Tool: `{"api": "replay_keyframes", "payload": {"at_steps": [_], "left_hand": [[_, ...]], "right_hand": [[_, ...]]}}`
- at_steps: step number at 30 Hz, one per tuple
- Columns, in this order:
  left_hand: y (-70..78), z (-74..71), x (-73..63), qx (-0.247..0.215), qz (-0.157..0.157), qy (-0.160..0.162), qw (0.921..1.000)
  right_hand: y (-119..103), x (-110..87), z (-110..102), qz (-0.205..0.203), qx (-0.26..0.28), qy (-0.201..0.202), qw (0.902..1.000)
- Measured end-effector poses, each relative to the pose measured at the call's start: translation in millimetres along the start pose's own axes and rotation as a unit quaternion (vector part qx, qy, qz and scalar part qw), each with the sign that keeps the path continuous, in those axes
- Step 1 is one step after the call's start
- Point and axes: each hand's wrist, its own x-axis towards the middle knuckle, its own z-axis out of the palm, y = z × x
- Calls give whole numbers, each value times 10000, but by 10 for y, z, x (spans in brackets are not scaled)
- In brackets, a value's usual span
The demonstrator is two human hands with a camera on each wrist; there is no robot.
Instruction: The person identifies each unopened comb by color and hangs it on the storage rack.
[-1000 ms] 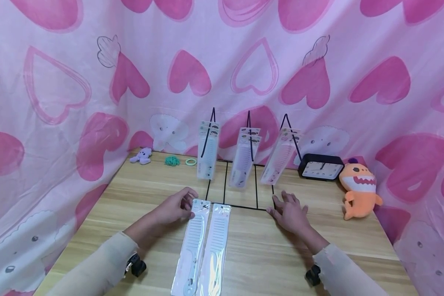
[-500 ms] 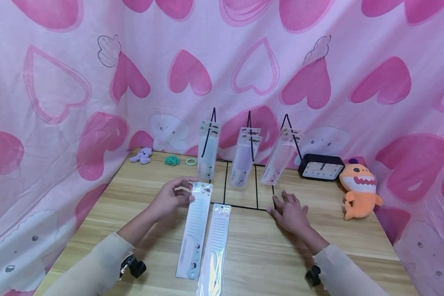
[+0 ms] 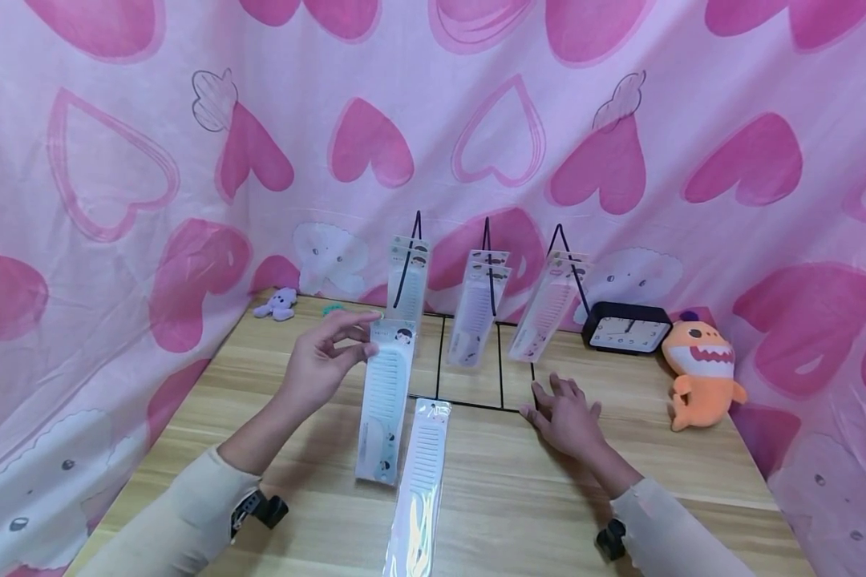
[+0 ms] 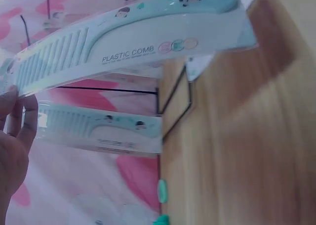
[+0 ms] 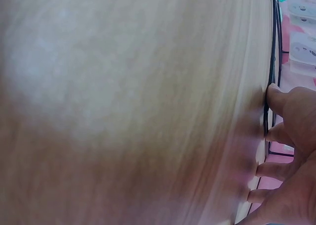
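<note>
My left hand (image 3: 321, 361) pinches the top left edge of a packaged light-blue comb (image 3: 386, 401), marked "PLASTIC COMB" in the left wrist view. It hangs upright above the table, in front of the left hook. A second packaged comb (image 3: 422, 473) lies on the table just right of it. The black wire rack (image 3: 469, 404) bears packaged combs on three hooks: blue combs (image 3: 404, 280) left, purple combs (image 3: 471, 316) in the middle, pink combs (image 3: 544, 308) right. At the rack's front right corner rests my right hand (image 3: 566, 417), fingers loosely spread on the wire and wood.
A black clock (image 3: 626, 327) and an orange plush shark (image 3: 702, 373) stand right of the rack. At the back left lie a small purple plush toy (image 3: 277, 304) and a green item (image 3: 332, 308), mostly hidden by my left hand. A pink heart-print curtain closes the back.
My left hand has lifted the packaged comb off the table and moved it up and forward towards the left hook. The right hand stays at the rack's corner.
</note>
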Motion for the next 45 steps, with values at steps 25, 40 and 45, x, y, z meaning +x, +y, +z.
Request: {"api": "replay_keyframes", "payload": {"at_steps": [25, 40, 45], "left_hand": [[-15, 98, 344, 403, 727, 554, 9950], [-146, 210, 664, 436, 931, 911, 9905], [-157, 229, 725, 436, 944, 987, 9897]], "right_hand": [[17, -13, -25, -128, 0, 86, 9999], [5, -33, -17, -45, 18, 32, 10000], [12, -26, -15, -63, -13, 58, 10000]]}}
